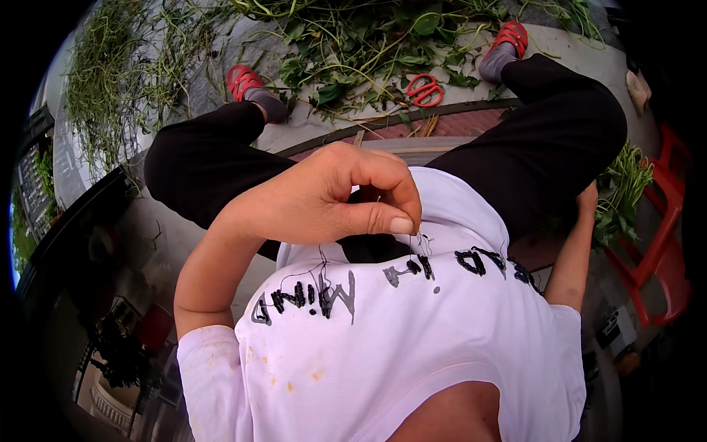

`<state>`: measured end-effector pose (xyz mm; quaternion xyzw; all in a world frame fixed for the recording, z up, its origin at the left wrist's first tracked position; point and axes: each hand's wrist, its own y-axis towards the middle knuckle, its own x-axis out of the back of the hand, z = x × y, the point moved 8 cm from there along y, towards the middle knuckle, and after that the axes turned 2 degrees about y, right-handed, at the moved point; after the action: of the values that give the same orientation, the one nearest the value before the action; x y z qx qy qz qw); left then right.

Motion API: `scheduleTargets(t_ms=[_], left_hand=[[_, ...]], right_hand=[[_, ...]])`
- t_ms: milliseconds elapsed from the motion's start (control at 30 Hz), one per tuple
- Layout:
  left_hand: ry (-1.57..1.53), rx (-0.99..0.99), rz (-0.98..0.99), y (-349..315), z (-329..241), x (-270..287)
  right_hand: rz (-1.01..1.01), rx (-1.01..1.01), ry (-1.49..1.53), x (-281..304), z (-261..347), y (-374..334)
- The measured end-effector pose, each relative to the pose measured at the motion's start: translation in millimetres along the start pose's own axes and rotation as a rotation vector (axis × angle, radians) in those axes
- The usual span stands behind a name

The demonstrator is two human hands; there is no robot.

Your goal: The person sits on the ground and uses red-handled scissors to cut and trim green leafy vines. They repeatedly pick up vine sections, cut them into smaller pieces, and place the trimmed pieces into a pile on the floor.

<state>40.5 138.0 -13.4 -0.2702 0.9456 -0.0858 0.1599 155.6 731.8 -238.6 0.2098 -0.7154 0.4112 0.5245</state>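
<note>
My left hand (361, 195) is raised in front of my white shirt (412, 339), thumb and forefinger pinched together. Whatever lies in that pinch is too small or too hidden to name. Loose dark threads hang from the black lettering on the shirt just below the fingertips. Down at my right side, beyond the thigh, my right hand (588, 197) is beside a bundle of green leafy stems (622, 195). Its fingers are mostly hidden, so a hold on the bundle cannot be made out.
Between my feet, red-handled scissors (425, 90) lie near a heap of green vines and leaves (353, 55). More thin stems (110, 81) spread over the ground at far left. A red plastic chair (663, 228) stands at the right, and a reddish mat (331, 144) lies before me.
</note>
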Motion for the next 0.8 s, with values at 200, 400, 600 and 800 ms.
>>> scheduleTargets(t_ms=[200,400,600,800], left_hand=[[-0.040,0.022,0.026,2,5,-1],[-0.048,-0.033,0.025,-1,5,8],[-0.064,-0.085,0.060,4,-4,21],[0.416,0.092,-0.224,12,8,110]], right_hand=[[0.160,-0.017,-0.140,30,-7,19],[-0.215,0.200,0.071,187,121,11],[-0.292,0.667,0.239,267,318,-43],[-0.094,1.199,-0.036,146,497,-70]])
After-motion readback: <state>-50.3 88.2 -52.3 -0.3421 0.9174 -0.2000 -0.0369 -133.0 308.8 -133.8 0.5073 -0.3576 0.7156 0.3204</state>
